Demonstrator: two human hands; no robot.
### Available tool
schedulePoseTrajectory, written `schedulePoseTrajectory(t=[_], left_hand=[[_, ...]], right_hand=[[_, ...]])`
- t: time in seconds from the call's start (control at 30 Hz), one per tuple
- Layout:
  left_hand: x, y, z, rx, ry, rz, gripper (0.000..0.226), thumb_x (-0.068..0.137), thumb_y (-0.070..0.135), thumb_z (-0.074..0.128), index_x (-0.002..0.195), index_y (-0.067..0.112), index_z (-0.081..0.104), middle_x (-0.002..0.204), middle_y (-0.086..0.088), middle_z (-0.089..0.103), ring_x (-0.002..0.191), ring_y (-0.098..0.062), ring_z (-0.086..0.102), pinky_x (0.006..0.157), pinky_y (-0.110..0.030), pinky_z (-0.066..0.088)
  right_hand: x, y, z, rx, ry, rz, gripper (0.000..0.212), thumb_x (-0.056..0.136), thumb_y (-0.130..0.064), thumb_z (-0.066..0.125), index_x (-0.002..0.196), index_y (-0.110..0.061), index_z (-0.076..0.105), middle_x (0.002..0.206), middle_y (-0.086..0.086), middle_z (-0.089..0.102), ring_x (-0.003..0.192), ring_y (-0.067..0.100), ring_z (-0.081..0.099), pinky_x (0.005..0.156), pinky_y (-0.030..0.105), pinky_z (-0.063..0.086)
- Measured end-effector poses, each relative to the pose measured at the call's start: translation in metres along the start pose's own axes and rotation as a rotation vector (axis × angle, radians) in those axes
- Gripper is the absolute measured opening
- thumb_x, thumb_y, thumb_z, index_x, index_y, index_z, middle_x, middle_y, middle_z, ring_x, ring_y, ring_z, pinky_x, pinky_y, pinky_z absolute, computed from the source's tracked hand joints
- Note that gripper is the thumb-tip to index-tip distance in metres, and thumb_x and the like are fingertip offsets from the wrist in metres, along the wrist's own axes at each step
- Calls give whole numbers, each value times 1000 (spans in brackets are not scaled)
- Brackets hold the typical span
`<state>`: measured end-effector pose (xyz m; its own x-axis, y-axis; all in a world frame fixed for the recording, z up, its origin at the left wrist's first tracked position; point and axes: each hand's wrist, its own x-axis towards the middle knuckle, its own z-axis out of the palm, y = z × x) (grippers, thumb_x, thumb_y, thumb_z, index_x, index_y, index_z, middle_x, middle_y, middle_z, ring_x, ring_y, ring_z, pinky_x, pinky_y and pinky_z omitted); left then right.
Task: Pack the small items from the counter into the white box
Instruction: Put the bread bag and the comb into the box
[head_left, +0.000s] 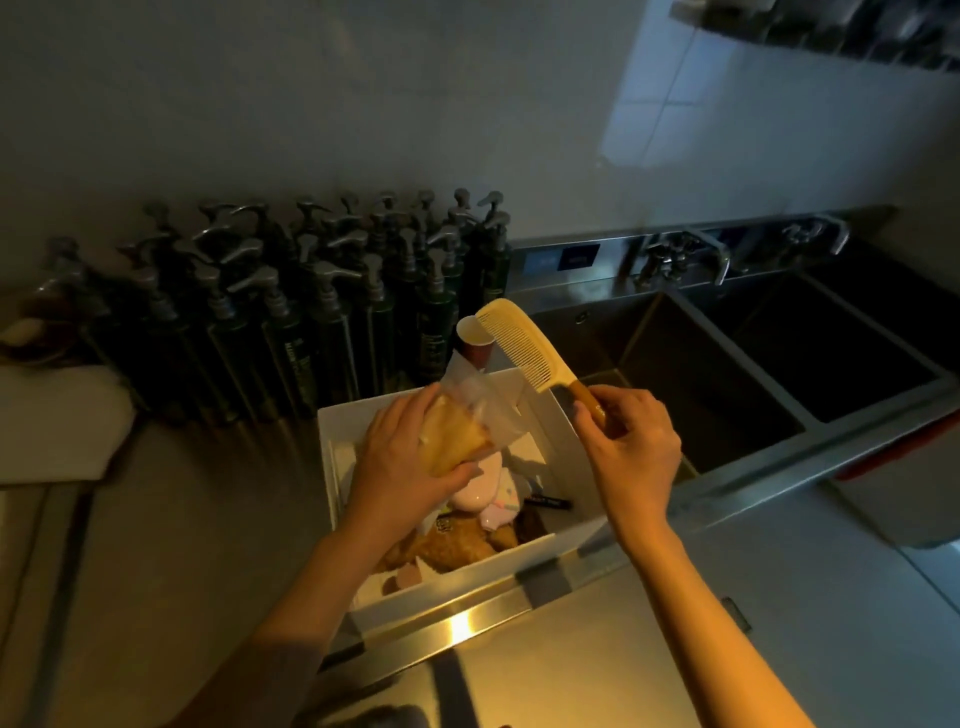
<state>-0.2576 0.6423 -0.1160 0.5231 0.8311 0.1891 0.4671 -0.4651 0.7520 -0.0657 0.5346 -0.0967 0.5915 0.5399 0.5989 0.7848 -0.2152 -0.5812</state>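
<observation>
A white box (332, 447) sits on a shiny metal counter (218, 519), in the middle of the scene. It already has small things inside: a pink round thing (475, 496), a black stick (548, 503) and some brown things (457, 545) at the near end.

The person's left hand (400, 457) is over the box. Its fingers and thumb curl around a clear bag (462, 421) with something yellow inside. The bag is tilted, with its top end pointing to the far side.

The right hand (628, 441) is just right of the box, above its right wall. It grips the brown handle of a yellow comb (519, 343). The comb sticks up and away, toward the far left, with its teeth facing right.

Behind the comb stands a paper cup (472, 338), just past the far wall of the box. Many dark pump bottles (291, 312) stand in rows on the far left of the counter. A metal sink (727, 374) with taps (691, 254) is on the right.
</observation>
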Motion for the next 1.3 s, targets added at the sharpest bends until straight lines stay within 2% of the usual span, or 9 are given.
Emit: schedulePoseTrajectory(t=[0.23,0.33,0.43,0.6,0.87,0.97,1.07,1.2,1.3], left_hand=[[-12,-1,14,58,99,-117,91,57,77,65,134,43,30,129,15,41,120,-8,37,94,-28,33],[-23,3,20,99,145,-197,93,57,73,67,137,37,35,126,16,41,117,-8,39,93,-29,34],[-32,3,27,181,147,-222,86,61,62,73,136,32,41,131,6,48,119,-15,43,93,-29,34],[-42,12,33,288,161,-252,86,61,72,50,132,24,50,132,0,50,123,-21,42,100,-37,36],[-47,20,32,350,397,-203,52,83,48,49,122,15,59,125,-5,55,119,-20,44,97,-37,36],[-53,19,32,360,413,-213,53,85,48,49,125,14,57,129,-7,53,122,-19,41,99,-36,34],[-57,19,35,399,423,-210,55,87,48,45,126,11,57,129,-10,53,122,-24,45,100,-34,33],[-64,19,32,394,454,-266,59,85,50,42,126,10,56,131,-11,52,124,-26,43,101,-34,30],[-69,17,29,398,465,-274,60,85,49,43,126,8,56,131,-13,52,124,-29,43,101,-39,34]], right_hand=[[18,36,28,158,-225,-43,24,82,-31,66,99,-14,69,87,-3,63,81,11,56,65,16,40],[23,41,33,256,-317,-88,25,82,-33,64,98,-15,69,86,-3,62,80,10,56,64,22,45],[28,46,32,322,-376,-156,21,82,-32,64,97,-17,68,86,-9,59,79,7,53,64,15,40],[30,52,29,350,-434,-197,18,81,-21,72,98,-17,69,88,-13,57,82,6,53,67,9,34],[32,54,36,371,-529,-221,18,82,-23,71,98,-17,69,91,-8,63,85,5,53,67,10,36],[26,54,43,351,-601,-233,21,83,-32,68,99,-19,69,95,-5,66,90,6,54,69,10,37],[20,47,53,361,-654,-248,25,85,-41,64,98,-20,69,94,-5,66,89,8,56,71,19,45],[17,31,72,382,-714,-231,24,85,-34,65,101,-17,69,97,-2,65,91,12,57,76,28,50],[15,25,78,323,-724,-279,30,85,-32,66,109,-15,66,109,1,63,104,16,54,84,22,42]])
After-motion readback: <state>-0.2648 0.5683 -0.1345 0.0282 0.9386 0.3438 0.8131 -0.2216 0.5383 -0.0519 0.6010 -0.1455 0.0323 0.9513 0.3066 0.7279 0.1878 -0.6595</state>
